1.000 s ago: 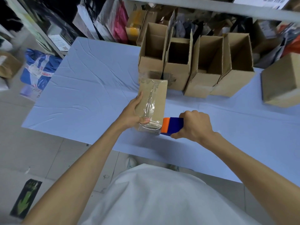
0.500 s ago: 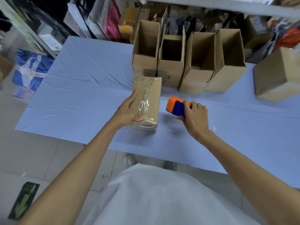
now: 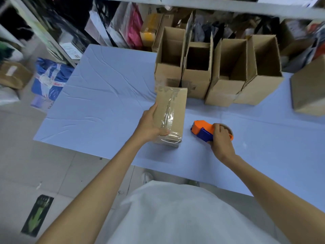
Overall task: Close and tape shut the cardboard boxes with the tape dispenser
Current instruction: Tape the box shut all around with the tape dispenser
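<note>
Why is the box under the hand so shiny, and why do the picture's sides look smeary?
Head view: the clear tape on the taped box glares under the light; also head view, the blue bag and shelf goods at the edges are blurred.

Illumination is diffuse, overhead and moderately bright. A faint, soft shadow lies on the table [image 3: 105,103] under the tape dispenser [image 3: 202,130] at the right hand [image 3: 220,142]. Clear tape [image 3: 168,117] on the cardboard box [image 3: 179,106] at the left hand [image 3: 149,127] shows mild glare. Far left of that hand, objects blur; the shelf edge [image 3: 211,6] beyond bows.

Single head-worn wide-angle view, forward and steeply down, close over the table [image 3: 109,95].
</note>
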